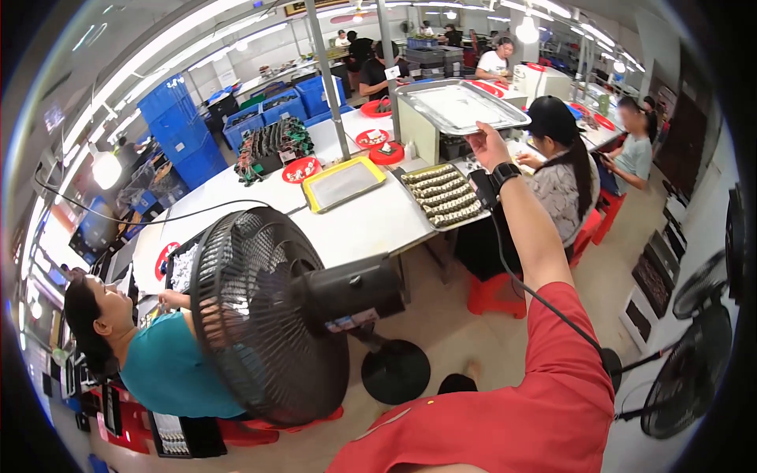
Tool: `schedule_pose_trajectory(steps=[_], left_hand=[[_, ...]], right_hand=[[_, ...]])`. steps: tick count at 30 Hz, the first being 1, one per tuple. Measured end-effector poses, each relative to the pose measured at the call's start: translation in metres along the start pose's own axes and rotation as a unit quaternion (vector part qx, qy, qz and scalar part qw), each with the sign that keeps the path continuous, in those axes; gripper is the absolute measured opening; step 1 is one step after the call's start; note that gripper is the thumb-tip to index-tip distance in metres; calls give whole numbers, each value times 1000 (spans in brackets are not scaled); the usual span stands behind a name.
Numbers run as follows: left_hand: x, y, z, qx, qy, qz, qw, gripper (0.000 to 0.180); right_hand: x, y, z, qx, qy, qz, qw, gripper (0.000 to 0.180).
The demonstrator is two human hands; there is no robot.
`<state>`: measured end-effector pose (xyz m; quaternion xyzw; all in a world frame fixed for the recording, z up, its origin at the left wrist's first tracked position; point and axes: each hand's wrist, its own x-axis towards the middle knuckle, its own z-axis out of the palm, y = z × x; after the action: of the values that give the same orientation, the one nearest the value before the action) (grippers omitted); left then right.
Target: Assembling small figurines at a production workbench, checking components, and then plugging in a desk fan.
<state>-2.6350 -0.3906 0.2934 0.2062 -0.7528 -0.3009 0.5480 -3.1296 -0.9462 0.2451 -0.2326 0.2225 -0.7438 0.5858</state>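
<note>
My right hand (pixel 490 148) reaches far forward, a dark band and a cabled device about its wrist. Its fingers are closed on the near edge of a shallow silver metal tray (pixel 461 108), which sits level with the top of a pale box-like cabinet (pixel 420 134). I cannot tell how much the cabinet bears the tray. Below and left of the hand, a second metal tray (pixel 441 197) on the white table holds rows of small dark and pale parts. My left hand is outside the picture.
A black pedestal fan (pixel 272 315) stands close on the left, beside a seated person in teal (pixel 173 363). Another person in a black cap (pixel 556 158) sits right of my arm. A yellow-rimmed tray (pixel 344 184) and circuit boards (pixel 272 148) lie on the table (pixel 355 232).
</note>
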Motion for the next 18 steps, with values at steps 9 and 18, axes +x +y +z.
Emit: schedule_pose_trajectory(steps=[9,18], left_hand=[[91,-29,147,69,-3,-225,972,57],[235,-97,224,87,40,-207,974,61]], right_hand=[[232,-36,-82,19,-2,-38,999,9],[369,-49,-142,49,50,-39,997,9]])
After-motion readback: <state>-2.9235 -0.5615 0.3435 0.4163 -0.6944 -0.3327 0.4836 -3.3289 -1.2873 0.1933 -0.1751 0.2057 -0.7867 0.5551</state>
